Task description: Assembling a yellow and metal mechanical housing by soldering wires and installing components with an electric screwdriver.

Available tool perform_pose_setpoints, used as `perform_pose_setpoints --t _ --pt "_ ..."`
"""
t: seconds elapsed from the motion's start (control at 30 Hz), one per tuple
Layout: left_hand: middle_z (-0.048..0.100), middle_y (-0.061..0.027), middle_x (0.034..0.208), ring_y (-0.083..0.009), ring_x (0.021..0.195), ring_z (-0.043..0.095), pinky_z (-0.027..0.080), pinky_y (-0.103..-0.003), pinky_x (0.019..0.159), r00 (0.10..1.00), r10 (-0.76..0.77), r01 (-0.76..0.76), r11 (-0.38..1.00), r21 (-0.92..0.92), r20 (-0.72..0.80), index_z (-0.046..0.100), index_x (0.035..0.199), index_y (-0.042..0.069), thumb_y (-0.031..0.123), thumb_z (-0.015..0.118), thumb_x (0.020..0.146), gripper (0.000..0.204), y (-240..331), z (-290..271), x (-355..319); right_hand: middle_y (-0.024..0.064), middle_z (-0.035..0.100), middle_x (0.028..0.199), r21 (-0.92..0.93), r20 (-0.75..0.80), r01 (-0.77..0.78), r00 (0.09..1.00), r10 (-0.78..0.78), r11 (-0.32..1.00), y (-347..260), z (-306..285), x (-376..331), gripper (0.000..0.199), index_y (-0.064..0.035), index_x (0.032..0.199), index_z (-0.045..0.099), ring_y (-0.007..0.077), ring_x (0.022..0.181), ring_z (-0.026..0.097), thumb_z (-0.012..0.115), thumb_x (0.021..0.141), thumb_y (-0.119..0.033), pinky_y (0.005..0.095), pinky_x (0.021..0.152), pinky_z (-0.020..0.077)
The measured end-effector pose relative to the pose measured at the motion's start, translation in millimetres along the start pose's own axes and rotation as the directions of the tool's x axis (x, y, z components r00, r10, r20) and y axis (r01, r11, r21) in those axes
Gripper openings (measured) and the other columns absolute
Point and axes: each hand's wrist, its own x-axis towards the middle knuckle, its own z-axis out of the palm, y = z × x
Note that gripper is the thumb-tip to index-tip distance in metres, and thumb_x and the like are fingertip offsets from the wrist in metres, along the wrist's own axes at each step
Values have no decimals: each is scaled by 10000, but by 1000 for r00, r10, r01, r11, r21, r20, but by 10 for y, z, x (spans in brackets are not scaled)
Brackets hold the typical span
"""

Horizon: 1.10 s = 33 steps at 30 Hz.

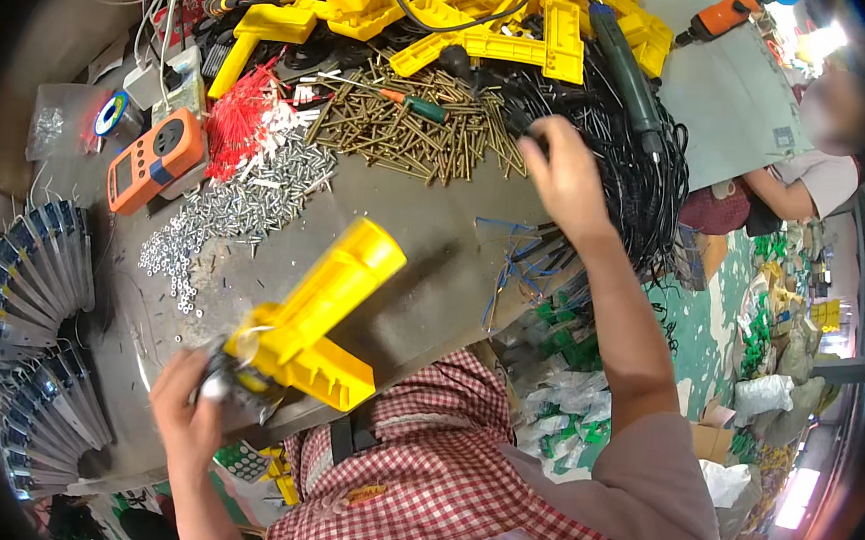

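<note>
My left hand (187, 403), at the table's near left, grips a yellow plastic housing (337, 273) shaped like a tool body, by its lower end. A blurred dark part with a pale loop sits at that end beside my fingers. My right hand (571, 179) is over the left edge of a heap of black cords (637, 209), to the right of a pile of brass-coloured long screws (403, 122). Its thumb and forefinger are curled close together at something dark and blurred; what they hold cannot be made out.
Yellow housings (508, 50) heap up at the back. A green-handled screwdriver (419, 106) lies on the long screws. Small silver screws (257, 198), red-and-white pieces (242, 121) and an orange meter (159, 163) are at left. Another person (809, 186) sits at right.
</note>
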Motion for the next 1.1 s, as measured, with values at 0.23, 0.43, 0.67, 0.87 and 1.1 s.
perform_pose_setpoints --t 0.23,0.43,0.67,0.87,1.1 --pt "404 -266 1345 -395 1237 414 347 -436 1025 952 297 -240 872 -426 72 328 1358 -33 76 719 718 758 1033 523 445 47 505 788 882 228 -274 960 161 384 -1503 -734 318 247 26 1136 471 65 508 343 466 973 -161 197 463 288" --pt "530 -224 1114 -323 1023 553 435 -377 903 919 387 -231 689 -687 79 160 1433 -36 113 590 872 722 1506 985 602 43 498 775 993 62 -77 986 158 87 -949 -1116 686 281 46 1158 498 46 555 363 497 950 -143 156 446 284" --pt "630 -193 952 -370 920 607 501 -402 791 910 330 -285 937 -201 250 596 1088 2 35 571 851 241 967 807 717 246 428 1354 -513 -227 -155 973 40 844 -301 -22 275 595 -48 1408 343 358 1259 398 579 885 -202 464 1041 304" --pt "645 -114 892 -212 801 654 511 -311 683 997 51 -76 889 -452 -66 590 971 18 18 612 843 129 704 891 1366 40 547 648 545 430 -344 898 97 765 -1339 400 -93 177 -1 994 576 95 580 505 544 933 -164 269 551 416" --pt "592 -115 814 -335 853 575 463 -429 775 903 430 -380 816 436 -17 644 902 53 98 678 725 187 313 1085 1672 16 514 617 680 524 -503 842 127 533 -1323 562 -68 235 -17 1077 526 67 577 471 522 955 -218 228 553 405"
